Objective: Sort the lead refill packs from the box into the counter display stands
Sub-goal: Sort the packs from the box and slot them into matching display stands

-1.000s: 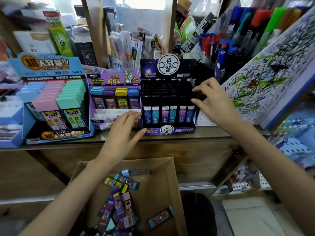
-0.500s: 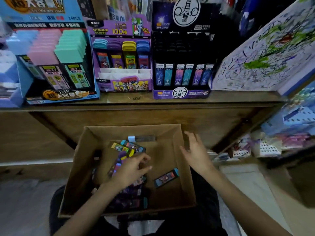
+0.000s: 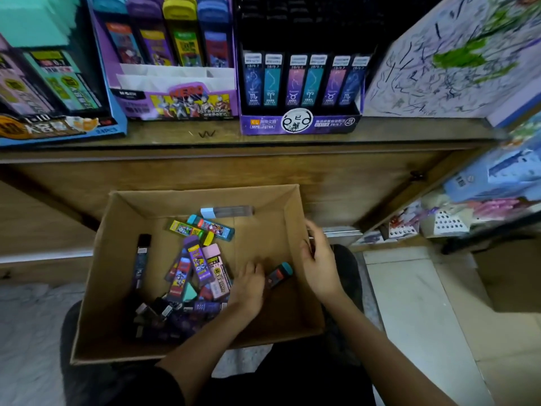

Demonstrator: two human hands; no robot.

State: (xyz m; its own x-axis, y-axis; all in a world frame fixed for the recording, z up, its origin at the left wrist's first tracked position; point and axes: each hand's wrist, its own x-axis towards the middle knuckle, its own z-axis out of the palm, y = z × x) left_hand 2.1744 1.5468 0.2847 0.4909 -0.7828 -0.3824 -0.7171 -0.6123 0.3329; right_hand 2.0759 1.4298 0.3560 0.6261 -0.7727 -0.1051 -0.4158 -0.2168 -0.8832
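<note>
A cardboard box (image 3: 205, 197) rests on my lap below the counter. Several lead refill packs (image 3: 196, 268) lie heaped in its left half. A dark pack with a teal cap (image 3: 280, 272) lies apart, near the right wall. My left hand (image 3: 248, 287) reaches into the box with its fingertips on that pack's near end; whether it grips the pack is unclear. My right hand (image 3: 319, 268) clasps the box's right rim, thumb inside. On the counter stand a black zodiac display stand (image 3: 301, 123), a purple hero display stand (image 3: 175, 98) and a blue display stand (image 3: 61, 128).
The wooden counter edge (image 3: 292, 143) runs across above the box. A scribbled test board (image 3: 453, 63) leans at the right of the stands. A low shelf of small goods (image 3: 483, 200) sits at the right, above a tiled floor (image 3: 424, 317).
Both hands came down from the counter stands to the box. The left hand has moved right from the heap to the teal-capped pack. The right hand has closed on the box rim.
</note>
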